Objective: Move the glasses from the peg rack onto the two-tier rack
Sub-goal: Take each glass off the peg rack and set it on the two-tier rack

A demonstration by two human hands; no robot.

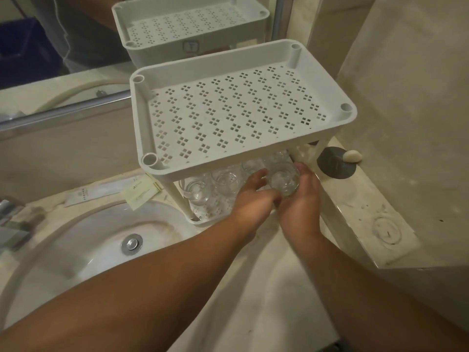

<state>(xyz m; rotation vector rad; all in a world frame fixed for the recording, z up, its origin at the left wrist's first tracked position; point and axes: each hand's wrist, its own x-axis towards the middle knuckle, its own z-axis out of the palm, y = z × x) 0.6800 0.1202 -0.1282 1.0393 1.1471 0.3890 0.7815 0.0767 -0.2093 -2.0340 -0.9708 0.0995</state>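
- Two hands hold one clear glass tumbler (283,179) between them at the front edge of the lower tier of the white two-tier rack (253,60), just under the upper tray's front lip.
- Left hand (250,193) lies against the tumbler's left side with fingers reaching forward along the wall; right hand (302,196) cups the right side, thumb and fingers curled round it. The hands are close together, clamped on the tumbler from both sides.
- Several more glasses (223,180) already stand on the lower tier, to the left of and behind the held one, close together; the exact count is hard to tell through the clear glass.
- The peg rack is not in view.
- Handling, as a judgement: the tumbler is rigid, smooth, probably slippery and breakable, light enough for one hand; the side wall at mid-height looks the safest hold.
- Room is tight: the upper tray overhangs the lower tier, so the tumbler should go in low and level, and neighbouring glasses leave little slack before a knock.
- The upper tray is bare perforated plastic with open access from above.
- Around: the worktop (266,288), a round sink (101,240) to the left, paper sachets (114,190) behind it, a mirror (63,34) at the back, and a dark disc (335,165) with a pale soap (352,156) on a ledge to the right.
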